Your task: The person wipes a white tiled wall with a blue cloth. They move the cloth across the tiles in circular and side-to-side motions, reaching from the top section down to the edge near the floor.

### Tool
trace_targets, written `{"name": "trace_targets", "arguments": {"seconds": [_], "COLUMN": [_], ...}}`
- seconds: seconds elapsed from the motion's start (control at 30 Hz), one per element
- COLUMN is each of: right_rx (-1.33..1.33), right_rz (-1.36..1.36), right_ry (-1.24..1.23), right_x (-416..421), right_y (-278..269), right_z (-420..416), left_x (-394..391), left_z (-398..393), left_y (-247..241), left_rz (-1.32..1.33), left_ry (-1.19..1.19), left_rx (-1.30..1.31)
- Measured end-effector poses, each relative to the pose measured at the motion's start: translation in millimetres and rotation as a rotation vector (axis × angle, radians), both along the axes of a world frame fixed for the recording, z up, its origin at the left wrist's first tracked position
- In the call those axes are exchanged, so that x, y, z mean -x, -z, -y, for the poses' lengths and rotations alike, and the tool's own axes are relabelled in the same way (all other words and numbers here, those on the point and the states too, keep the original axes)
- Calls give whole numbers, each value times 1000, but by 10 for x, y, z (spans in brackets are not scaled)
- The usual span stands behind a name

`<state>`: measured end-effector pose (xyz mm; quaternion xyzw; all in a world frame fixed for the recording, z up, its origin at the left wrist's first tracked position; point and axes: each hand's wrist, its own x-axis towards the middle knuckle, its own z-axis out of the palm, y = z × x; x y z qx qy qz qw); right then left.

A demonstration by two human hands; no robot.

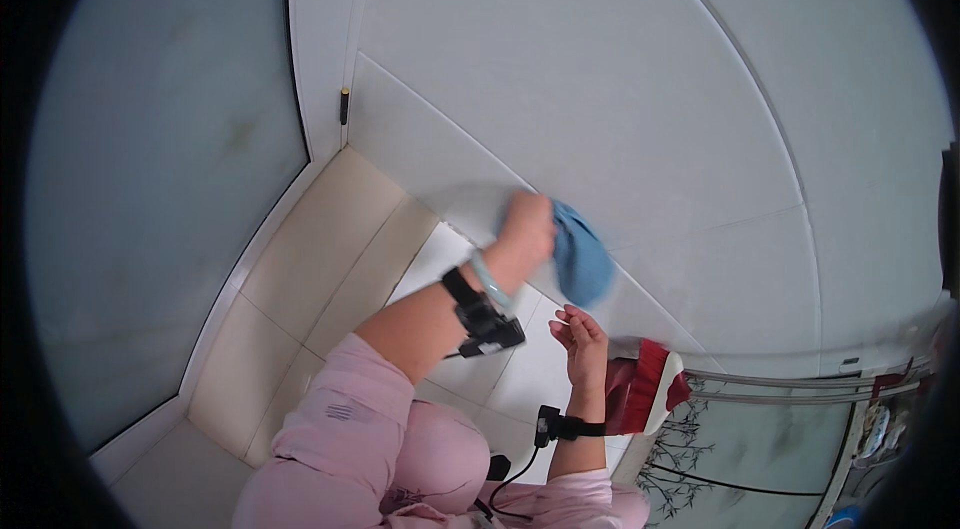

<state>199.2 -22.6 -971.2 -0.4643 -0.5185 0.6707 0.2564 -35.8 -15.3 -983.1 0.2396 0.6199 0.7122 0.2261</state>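
My left hand (527,230), blurred, is closed on a blue cloth (581,259) at the lower part of a white tiled wall (570,94). Part of the cloth hangs down to the right of my knuckles; whether it presses on the wall cannot be told. A pale bangle (489,280) circles that wrist, with a strapped black device (484,323) behind it. Just below the cloth, my right hand (581,345) is raised with its fingers loosely bent and apart, holding nothing. Its forearm carries a second black device (549,426) with a cable.
Beside my right forearm is a broom head with red bristles (637,386), near the wall. A frosted glass door (172,154) fills the left side, its hinge (344,107) by the corner. Beige floor tiles (337,236) lie below. At lower right stands a panel with a branch pattern (750,446).
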Motion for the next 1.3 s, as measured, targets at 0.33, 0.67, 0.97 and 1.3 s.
{"name": "trace_targets", "arguments": {"seconds": [0.33, 0.67, 0.97, 1.3], "right_rx": [48, 79, 73, 80], "right_rz": [8, -20, 60, 40], "right_ry": [-33, 43, -27, -16], "right_x": [94, 28, 50, 10], "right_y": [64, 115, 173, 229], "right_z": [93, 38, 73, 1], "left_x": [-206, -765, 583, -575], "left_z": [113, -270, 98, -509], "left_y": [-514, -169, 704, 1522], "left_rz": [141, 746, 284, 879], "left_ry": [-203, 73, -501, -132], "left_rx": [61, 88, 48, 204]}}
